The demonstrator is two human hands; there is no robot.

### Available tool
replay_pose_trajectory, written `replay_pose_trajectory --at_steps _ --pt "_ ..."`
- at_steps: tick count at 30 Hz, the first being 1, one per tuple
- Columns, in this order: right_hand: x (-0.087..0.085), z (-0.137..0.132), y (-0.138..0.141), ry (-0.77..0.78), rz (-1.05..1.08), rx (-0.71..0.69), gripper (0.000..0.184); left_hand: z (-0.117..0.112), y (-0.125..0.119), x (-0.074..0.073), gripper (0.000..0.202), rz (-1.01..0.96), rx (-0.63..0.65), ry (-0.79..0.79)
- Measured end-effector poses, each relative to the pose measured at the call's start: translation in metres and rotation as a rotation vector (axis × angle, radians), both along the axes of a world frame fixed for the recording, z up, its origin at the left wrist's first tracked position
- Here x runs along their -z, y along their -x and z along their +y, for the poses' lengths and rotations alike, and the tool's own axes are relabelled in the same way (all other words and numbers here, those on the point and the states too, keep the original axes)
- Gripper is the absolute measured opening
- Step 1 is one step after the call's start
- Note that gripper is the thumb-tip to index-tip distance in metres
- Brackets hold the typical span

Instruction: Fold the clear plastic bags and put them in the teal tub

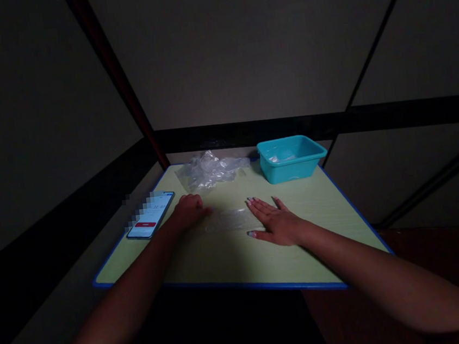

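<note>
Clear plastic piece (228, 220): it lay flat between my two hands, its left end near my left fingers and its right end at my right fingertips; being thin and see-through, it seemed to want a hand at either end to stay smooth.
Left hand (190, 208): the fingers were curled in, the thumb side turned toward the plastic; I cannot tell whether they pinched its edge or only rested beside it.
Right hand (278, 222): it was spread palm down, grasping nothing, fingers pointing toward the left one; I judge that this flat pose served to press the sheet down.
Desk (231, 270): its bare top stretched under both hands and out toward me, giving the plastic a level backing.
Crumpled clear plastic (213, 169): it sat in a loose heap beyond my hands, ahead of the gap between them, probably set there so the flat piece had room.
Turquoise basket (293, 172): it stood upright beyond my right hand, apart from it, with something pale inside that I could not make out; that spot looked handy for the right arm.
Phone (152, 215): it lay screen up just left of my left hand, perhaps put there to be glanced at.
</note>
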State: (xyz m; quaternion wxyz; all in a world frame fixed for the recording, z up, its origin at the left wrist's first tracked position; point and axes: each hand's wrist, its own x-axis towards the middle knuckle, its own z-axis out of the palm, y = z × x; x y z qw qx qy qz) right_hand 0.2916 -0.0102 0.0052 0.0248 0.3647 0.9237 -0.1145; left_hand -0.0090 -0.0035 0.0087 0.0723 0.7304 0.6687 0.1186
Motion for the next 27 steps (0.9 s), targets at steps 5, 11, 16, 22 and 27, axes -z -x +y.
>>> replay_pose_trajectory --at_steps 5,11,16,22,27 --pt "-0.001 0.0 0.0 0.001 -0.003 0.004 0.087 -0.004 -0.002 -0.003 0.026 -0.017 -0.032 -0.069" --pt "0.0 -0.001 0.001 0.007 -0.02 0.009 0.087 -0.035 0.003 -0.015 0.034 -0.107 -0.007 -0.079" --pt "0.002 0.001 0.0 0.006 -0.025 0.009 0.087 -0.062 0.021 -0.007 0.035 -0.106 0.176 0.126" --pt "0.003 0.001 0.0 0.005 -0.013 0.013 0.086 -0.062 0.037 -0.008 0.028 -0.231 0.194 0.304" --pt "0.002 0.001 0.0 -0.002 -0.014 0.011 0.086 -0.047 0.044 -0.017 0.028 -0.218 0.199 0.387"
